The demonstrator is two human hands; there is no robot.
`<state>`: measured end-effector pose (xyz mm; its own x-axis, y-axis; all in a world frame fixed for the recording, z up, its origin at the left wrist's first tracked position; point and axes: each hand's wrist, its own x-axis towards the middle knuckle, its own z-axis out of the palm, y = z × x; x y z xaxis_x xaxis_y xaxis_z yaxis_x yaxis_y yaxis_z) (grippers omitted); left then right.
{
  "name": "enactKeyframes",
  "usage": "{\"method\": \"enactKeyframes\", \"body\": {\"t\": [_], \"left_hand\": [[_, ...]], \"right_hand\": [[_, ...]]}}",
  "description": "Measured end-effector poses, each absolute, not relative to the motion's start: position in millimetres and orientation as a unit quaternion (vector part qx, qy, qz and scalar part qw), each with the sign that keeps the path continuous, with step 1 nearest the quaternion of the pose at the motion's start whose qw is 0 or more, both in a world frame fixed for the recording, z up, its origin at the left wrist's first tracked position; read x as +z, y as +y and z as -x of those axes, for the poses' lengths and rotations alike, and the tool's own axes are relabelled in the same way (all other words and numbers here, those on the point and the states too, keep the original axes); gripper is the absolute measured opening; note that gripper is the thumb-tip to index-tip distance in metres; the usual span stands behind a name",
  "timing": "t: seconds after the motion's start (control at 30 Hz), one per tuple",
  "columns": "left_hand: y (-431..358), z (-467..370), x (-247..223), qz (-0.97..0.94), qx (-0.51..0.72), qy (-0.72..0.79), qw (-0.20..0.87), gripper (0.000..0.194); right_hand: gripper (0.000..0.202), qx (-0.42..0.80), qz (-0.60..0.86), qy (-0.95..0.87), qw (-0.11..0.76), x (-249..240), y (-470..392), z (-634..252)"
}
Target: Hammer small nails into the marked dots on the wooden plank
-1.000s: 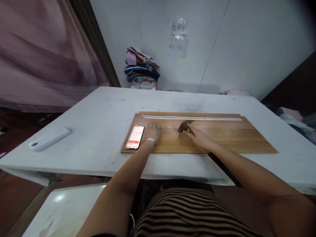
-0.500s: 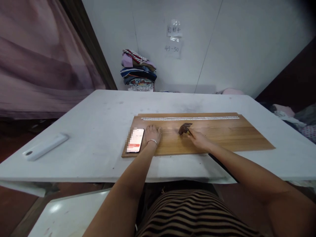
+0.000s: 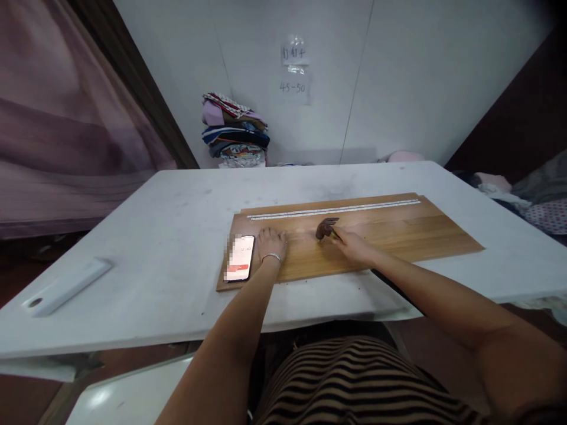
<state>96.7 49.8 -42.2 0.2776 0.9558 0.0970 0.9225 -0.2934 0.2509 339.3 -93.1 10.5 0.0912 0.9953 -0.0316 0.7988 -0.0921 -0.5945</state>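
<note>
Running out of frame, the white surface (image 3: 146,236) bears a wooden board (image 3: 398,230). On it, the left grip (image 3: 271,243) lies spread beside a partly pixelated phone (image 3: 241,258); the right grip (image 3: 349,243) is clamped on a hammer (image 3: 326,229) over the board, handle mostly hidden.

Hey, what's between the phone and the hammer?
In the head view, the left hand lies between the phone and the hammer, palm down on the wooden board, with some board showing between hand and hammer.
</note>
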Motion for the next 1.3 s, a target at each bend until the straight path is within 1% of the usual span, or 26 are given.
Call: {"method": "enactKeyframes", "body": {"t": [0.2,0.37,0.6,0.7,0.87,0.97,1.13,1.3], "left_hand": [[51,-98,-46,-0.791,0.136,0.593,0.071,0.051],[51,-100,-46,-0.785,0.137,0.599,0.08,0.055],[50,-101,-46,-0.789,0.131,0.595,0.075,0.056],[50,-100,-47,-0.791,0.13,0.594,0.067,0.054],[53,-101,-45,-0.792,0.114,0.596,0.061,0.052],[53,-102,-44,-0.794,0.096,0.598,0.049,0.052],[50,-103,-43,-0.794,0.081,0.6,0.055,0.054],[49,-105,-45,-0.786,0.098,0.606,0.069,0.047]], "right_hand": [[0.038,0.215,0.706,-0.642,0.207,13,-92,-339],[0.035,0.218,0.717,-0.636,0.185,12,-95,-338],[0.039,0.21,0.712,-0.64,0.201,14,-94,-341],[0.042,0.209,0.717,-0.635,0.196,16,-92,-339],[0.043,0.21,0.708,-0.647,0.189,14,-89,-336],[0.044,0.205,0.702,-0.652,0.199,8,-87,-338],[0.038,0.193,0.683,-0.665,0.231,-2,-89,-347],[0.034,0.176,0.662,-0.678,0.265,-5,-92,-352]]}}
